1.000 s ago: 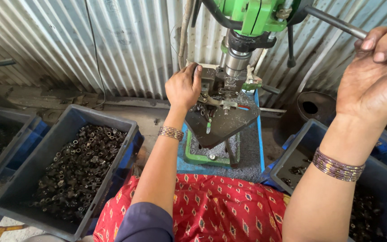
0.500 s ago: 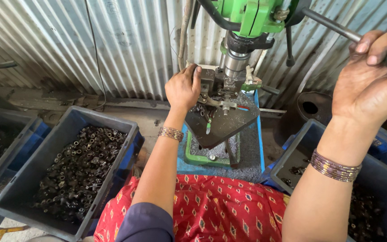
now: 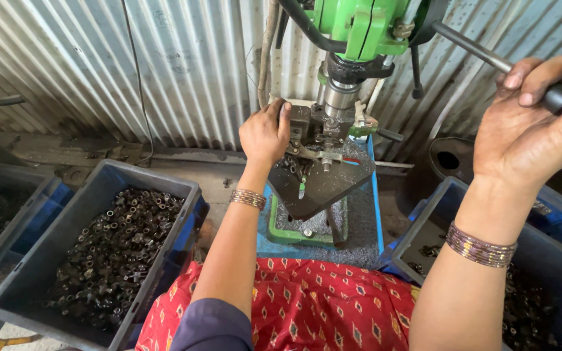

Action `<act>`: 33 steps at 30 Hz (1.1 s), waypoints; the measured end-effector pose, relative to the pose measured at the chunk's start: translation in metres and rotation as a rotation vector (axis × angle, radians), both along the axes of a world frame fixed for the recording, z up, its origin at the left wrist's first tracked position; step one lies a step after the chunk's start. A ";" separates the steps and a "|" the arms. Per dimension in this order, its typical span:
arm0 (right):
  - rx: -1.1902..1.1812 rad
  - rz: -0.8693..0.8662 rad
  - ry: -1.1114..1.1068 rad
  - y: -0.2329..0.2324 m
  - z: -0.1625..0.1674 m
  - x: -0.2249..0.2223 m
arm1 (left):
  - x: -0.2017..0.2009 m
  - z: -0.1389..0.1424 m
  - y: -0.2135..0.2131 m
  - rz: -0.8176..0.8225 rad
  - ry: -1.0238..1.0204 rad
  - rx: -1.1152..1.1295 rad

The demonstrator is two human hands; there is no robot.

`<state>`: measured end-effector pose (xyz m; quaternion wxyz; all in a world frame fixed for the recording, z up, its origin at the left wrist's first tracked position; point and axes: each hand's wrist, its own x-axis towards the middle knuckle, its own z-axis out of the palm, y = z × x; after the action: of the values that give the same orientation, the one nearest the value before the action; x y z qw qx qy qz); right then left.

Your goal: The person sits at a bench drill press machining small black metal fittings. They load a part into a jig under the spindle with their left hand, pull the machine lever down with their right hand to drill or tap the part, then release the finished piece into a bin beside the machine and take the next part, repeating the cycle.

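**Lever hand higher, fingers close to the spindle**

Since the earlier frame our right hand (image 3: 533, 123) sits a little higher and further right on the black-knobbed feed lever (image 3: 489, 58); the left hand (image 3: 265, 135) has not shifted. We note the right hand curled around the lever knob, fingers closed over it. The left hand is cupped, fingers bent, pressing on the dark metal fixture (image 3: 310, 130) under the green drill press (image 3: 359, 26); whether it pinches a small part we cannot tell.

Risks, as we judge them: the left fingertips lie just beside the spindle (image 3: 339, 97), so a slip could bring them against it. Bangles on both wrists could snag. Metal shavings litter the dark work table (image 3: 323, 185) and could cut skin.

Fixture: blocky, grimy, clamped on the table directly below the spindle. A grey crate (image 3: 92, 253) of small dark metal sleeves stands to our left; another bin (image 3: 541, 273) to our right.
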<state>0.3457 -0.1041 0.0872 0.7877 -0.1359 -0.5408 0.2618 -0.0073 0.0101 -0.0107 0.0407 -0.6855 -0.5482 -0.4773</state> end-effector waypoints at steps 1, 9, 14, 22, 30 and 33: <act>0.003 0.001 0.007 0.000 -0.001 -0.001 | 0.000 0.000 0.000 0.002 0.003 0.000; 0.037 0.041 0.115 -0.004 -0.005 -0.010 | -0.001 0.001 -0.001 -0.009 -0.011 0.022; 0.040 0.076 0.187 -0.015 -0.018 -0.039 | 0.000 0.000 -0.002 -0.028 -0.037 0.050; 0.157 -0.090 0.023 0.014 0.016 -0.004 | -0.006 0.010 -0.046 0.065 -0.066 -0.181; 0.090 0.130 0.062 0.124 0.081 0.091 | 0.035 -0.011 -0.121 -0.098 -0.422 0.185; 0.012 0.265 0.172 0.139 0.092 0.104 | 0.084 -0.031 -0.117 -0.605 -0.956 -0.161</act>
<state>0.4499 0.0349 0.1790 0.7904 -0.0359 -0.4862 0.3709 0.0771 -0.1064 -0.0413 -0.4027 -0.5209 -0.3197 -0.6814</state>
